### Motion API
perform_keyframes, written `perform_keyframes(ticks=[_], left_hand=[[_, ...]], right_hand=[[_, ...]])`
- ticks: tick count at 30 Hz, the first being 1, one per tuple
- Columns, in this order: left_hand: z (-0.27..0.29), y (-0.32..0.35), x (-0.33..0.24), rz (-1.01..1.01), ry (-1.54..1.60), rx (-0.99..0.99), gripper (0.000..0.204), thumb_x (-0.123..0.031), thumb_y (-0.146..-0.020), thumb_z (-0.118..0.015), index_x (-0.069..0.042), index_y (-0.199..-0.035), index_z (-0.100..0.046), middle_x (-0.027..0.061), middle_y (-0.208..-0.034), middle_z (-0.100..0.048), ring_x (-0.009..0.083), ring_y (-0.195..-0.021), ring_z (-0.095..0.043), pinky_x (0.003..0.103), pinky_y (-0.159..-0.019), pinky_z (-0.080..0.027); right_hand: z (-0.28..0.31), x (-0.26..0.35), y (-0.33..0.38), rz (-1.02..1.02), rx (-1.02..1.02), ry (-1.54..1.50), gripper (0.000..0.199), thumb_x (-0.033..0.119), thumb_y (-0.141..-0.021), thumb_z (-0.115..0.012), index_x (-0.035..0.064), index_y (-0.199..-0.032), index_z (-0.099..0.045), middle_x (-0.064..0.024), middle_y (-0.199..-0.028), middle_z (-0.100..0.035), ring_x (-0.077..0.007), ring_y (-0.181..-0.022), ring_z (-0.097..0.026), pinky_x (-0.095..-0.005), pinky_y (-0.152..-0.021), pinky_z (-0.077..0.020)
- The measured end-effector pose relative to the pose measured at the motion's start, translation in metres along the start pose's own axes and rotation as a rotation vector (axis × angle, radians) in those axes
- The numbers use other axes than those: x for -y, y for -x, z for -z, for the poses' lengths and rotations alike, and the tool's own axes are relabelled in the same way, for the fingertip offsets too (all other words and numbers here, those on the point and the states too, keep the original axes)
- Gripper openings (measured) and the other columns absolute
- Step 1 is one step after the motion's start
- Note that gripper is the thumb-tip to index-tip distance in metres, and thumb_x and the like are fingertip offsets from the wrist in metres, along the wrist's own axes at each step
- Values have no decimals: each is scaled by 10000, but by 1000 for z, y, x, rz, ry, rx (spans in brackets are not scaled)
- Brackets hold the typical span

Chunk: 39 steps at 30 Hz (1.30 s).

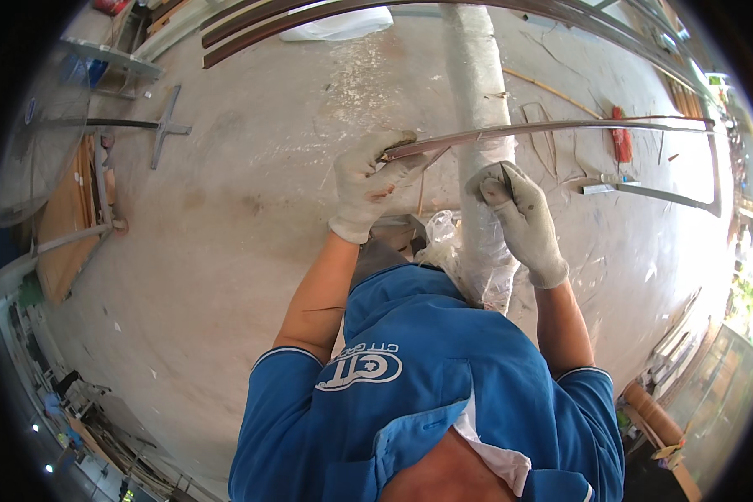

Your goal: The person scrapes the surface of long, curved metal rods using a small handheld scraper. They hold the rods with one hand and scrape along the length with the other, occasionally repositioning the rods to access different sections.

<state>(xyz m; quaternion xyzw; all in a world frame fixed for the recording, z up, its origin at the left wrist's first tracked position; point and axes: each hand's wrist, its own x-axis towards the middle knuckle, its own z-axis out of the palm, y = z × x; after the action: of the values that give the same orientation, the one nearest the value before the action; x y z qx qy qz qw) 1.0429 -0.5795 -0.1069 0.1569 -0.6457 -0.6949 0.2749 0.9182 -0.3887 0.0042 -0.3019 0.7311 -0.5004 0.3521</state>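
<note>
My left hand (366, 186), in a pale, stained work glove, is closed round the near end of a long, narrow brown profile strip (544, 130). From there the strip runs off to the right, over a long beam wrapped in clear plastic (480, 88). My right hand (525, 224), gloved as well, is at the right side of the wrapped beam, below the strip and apart from it. Its fingers are curled together, with a small dark edge showing between them; what they hold cannot be made out. Crumpled clear plastic (443, 238) lies beside the beam close to my body.
More brown profiles (268, 32) span the far side. At the right are a red bundle (621, 138), a thin stick (552, 92) and a metal stand (653, 194) on the concrete floor. Brown panels (69, 226) and another stand (166, 128) are at the left.
</note>
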Motion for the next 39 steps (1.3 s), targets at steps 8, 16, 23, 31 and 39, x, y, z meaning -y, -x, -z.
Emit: perform_keyframes(ticks=[8,16,23,31,39], left_hand=[[3,0,0,-18,-55,-1,262,29,-935,-688,62,-1191,-649,141,-1131,-709,222,-1014,-715,378,-929,-606],[2,0,-7,24,-30,-20,282,43,-891,-721,47,-1168,-665,134,-1097,-707,210,-970,-708,358,-880,-589],[-7,0,-11,10,113,-99,262,16,-837,-802,21,-1083,-713,90,-1005,-729,141,-903,-691,269,-787,-550],[-8,1,-9,18,99,-104,283,-16,-836,-821,17,-1093,-707,95,-1007,-730,153,-903,-698,277,-784,-551],[-6,0,-13,11,20,-94,283,-8,-833,-820,21,-1090,-707,104,-1014,-735,158,-899,-700,275,-793,-549]], right_hand=[[2,-3,-14,282,-446,412,315,83,-865,-792,81,-1173,-724,-60,-906,-672,-127,-797,-672,-272,-730,-555],[10,-11,-47,727,-394,733,347,33,-708,-823,94,-1043,-752,-35,-929,-690,-183,-727,-684,-307,-655,-567],[-3,-9,-29,466,-254,439,226,37,-714,-832,78,-897,-705,-60,-869,-675,-214,-697,-682,-317,-627,-552],[24,7,-33,471,-350,470,357,85,-742,-869,120,-1081,-760,-28,-960,-684,-166,-817,-731,-299,-627,-591],[50,23,-76,593,47,777,198,136,-791,-778,87,-978,-732,-32,-993,-694,-246,-810,-708,-357,-682,-560]])
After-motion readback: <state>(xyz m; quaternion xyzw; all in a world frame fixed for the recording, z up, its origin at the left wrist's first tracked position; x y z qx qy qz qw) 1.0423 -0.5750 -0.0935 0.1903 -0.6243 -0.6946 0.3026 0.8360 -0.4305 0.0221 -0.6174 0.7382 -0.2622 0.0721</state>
